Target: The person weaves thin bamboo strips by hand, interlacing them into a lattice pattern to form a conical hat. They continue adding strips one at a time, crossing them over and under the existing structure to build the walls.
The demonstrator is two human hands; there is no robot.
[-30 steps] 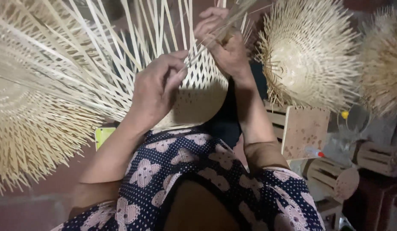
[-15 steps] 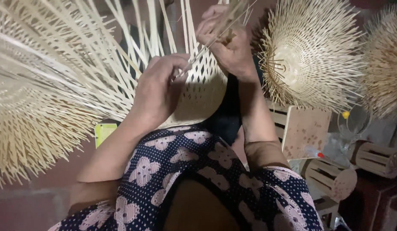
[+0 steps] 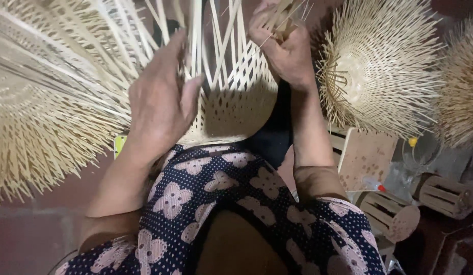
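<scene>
A half-woven bamboo basket (image 3: 236, 109) rests on my lap, its woven base toward me and long loose strips fanning upward. My left hand (image 3: 162, 99) lies against the left side of the weave, fingers pressing on the upright strips (image 3: 195, 46). My right hand (image 3: 282, 46) is higher up, closed around a few thin strips near the top of the frame. My dark dress with pale flowers (image 3: 231, 203) fills the lower middle.
Another unfinished basket with spiky strip ends (image 3: 374, 71) lies to the right, a third (image 3: 463, 86) at the far right. More woven pieces (image 3: 37, 132) spread at the left. Small wooden slatted stools (image 3: 445, 193) and a board (image 3: 366, 158) stand at the lower right.
My left hand has slid left and down along the strips, its fingers spreading flatter. My right hand keeps its grip near the top. The view has tilted closer.
</scene>
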